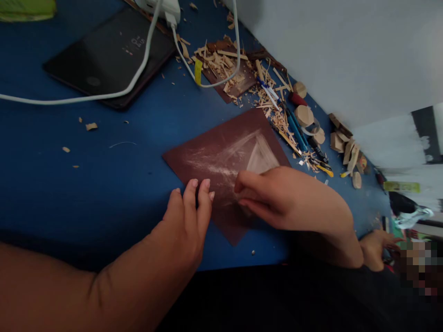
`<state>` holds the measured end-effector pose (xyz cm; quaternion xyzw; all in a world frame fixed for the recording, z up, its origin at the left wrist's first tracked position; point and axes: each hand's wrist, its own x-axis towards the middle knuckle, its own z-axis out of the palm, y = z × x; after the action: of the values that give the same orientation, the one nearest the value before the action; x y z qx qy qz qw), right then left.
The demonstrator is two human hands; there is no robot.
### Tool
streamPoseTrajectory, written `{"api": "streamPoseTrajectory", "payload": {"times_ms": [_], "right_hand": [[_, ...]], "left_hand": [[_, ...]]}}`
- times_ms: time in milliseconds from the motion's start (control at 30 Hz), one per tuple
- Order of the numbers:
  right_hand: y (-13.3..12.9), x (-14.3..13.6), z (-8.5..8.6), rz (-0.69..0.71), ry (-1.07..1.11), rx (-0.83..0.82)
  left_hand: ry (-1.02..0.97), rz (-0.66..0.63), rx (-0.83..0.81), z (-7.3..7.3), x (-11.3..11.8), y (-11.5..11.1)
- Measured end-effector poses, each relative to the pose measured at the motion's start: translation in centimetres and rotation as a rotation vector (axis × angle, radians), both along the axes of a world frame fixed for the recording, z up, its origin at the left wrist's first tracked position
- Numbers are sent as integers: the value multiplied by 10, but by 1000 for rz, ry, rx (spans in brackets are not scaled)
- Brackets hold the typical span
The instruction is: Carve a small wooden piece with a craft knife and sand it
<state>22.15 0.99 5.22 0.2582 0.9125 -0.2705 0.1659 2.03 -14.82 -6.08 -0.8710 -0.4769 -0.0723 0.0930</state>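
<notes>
A brown sheet of sandpaper lies flat on the blue table, streaked with pale dust. My left hand rests at its near left edge, fingers stretched out and fingertips on the sheet. On the near right part of the sheet, my right hand is closed in a pinch, low against the surface. Whatever it pinches is hidden behind the fingers. A pale, dust-covered triangular patch shows on the sheet just beyond the right hand.
Wood shavings cover another brown sheet at the back. Pens, wood blocks and a yellow cutter line the wall side. A dark tablet and white cable lie back left. Another person's hand is at right.
</notes>
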Motion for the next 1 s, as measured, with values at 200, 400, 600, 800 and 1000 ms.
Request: {"api": "streamPoseTrajectory", "payload": {"times_ms": [200, 400, 600, 800, 1000], "right_hand": [[0, -13, -27, -253, 280, 237], [-4, -25, -41, -208, 228, 409], [-27, -3, 6, -22, -102, 293], [-6, -16, -32, -224, 280, 445], [-5, -21, -27, -167, 105, 415]], "left_hand": [[46, -37, 31, 0, -1, 1], [15, 24, 0, -3, 2, -2], [73, -2, -26, 6, 1, 0], [116, -2, 23, 4, 3, 3], [120, -9, 53, 5, 4, 3]]}}
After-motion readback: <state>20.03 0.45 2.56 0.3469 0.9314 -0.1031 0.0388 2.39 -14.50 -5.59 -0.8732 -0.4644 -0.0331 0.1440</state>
